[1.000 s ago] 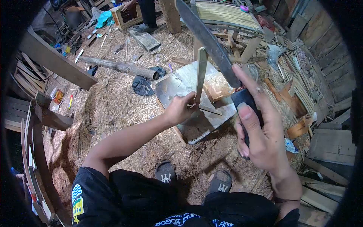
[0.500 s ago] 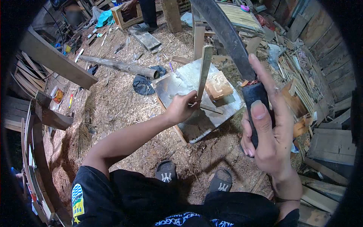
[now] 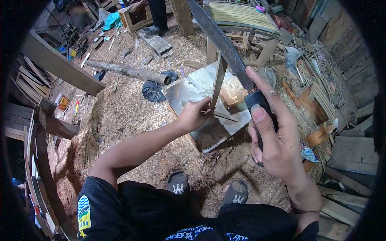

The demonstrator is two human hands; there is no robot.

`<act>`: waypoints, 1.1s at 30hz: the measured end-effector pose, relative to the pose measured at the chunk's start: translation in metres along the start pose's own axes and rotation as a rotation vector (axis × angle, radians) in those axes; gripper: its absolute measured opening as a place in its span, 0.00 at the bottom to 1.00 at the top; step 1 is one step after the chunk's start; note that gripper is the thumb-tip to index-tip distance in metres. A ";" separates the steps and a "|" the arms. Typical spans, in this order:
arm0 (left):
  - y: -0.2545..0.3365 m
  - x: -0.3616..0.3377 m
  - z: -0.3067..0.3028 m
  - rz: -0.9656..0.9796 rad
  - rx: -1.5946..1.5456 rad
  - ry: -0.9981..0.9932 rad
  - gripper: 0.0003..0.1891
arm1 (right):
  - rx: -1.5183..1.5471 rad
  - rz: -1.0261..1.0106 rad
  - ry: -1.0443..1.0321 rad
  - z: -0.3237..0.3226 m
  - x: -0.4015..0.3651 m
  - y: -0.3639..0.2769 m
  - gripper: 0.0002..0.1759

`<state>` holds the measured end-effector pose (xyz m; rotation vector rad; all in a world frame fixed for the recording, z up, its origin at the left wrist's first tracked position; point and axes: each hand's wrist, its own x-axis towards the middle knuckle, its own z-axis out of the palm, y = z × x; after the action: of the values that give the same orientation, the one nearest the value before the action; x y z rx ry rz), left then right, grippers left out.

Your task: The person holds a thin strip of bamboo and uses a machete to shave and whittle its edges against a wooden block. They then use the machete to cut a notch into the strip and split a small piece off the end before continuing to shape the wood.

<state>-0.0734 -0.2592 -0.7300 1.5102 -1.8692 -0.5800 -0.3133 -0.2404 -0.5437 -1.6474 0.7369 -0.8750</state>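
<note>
My right hand point(image 3: 275, 128) is wrapped round the black handle of a large machete point(image 3: 225, 46), its index finger stretched along the blade's base. The dark blade slants up and to the left. My left hand point(image 3: 196, 115) grips the lower part of a thin wooden strip point(image 3: 219, 80) that stands nearly upright over a low, pale-topped board point(image 3: 195, 86). The blade crosses near the strip's top; whether they touch I cannot tell. On the board are a wooden block point(image 3: 233, 92) and another thin stick point(image 3: 225, 116), which lies beside my left hand.
Wood shavings point(image 3: 132, 120) cover the ground. A round pole point(image 3: 128, 71) and a plank point(image 3: 155, 43) lie beyond the board. Another person's legs point(image 3: 158, 16) and hand show at the top beside a wooden frame point(image 3: 128, 20). Scrap wood point(image 3: 321, 100) is piled at the right.
My right hand and the machete have moved left, bringing the blade closer to the strip. The strip's top has dipped slightly, while my left hand has barely moved.
</note>
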 end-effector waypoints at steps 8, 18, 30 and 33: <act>-0.001 -0.003 0.004 0.012 -0.052 0.021 0.09 | -0.010 -0.021 0.022 0.002 -0.001 0.000 0.28; -0.003 -0.002 0.003 -0.044 -0.028 0.016 0.11 | -0.009 -0.091 0.080 0.000 -0.002 -0.003 0.28; -0.003 -0.002 0.004 0.020 -0.028 0.033 0.10 | -0.018 -0.058 0.053 0.001 0.002 0.000 0.27; 0.000 -0.002 0.003 0.010 -0.026 0.023 0.10 | -0.023 -0.041 0.036 0.002 0.004 0.001 0.27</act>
<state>-0.0749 -0.2572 -0.7324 1.4839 -1.8445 -0.5777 -0.3093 -0.2429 -0.5447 -1.6760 0.7427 -0.9310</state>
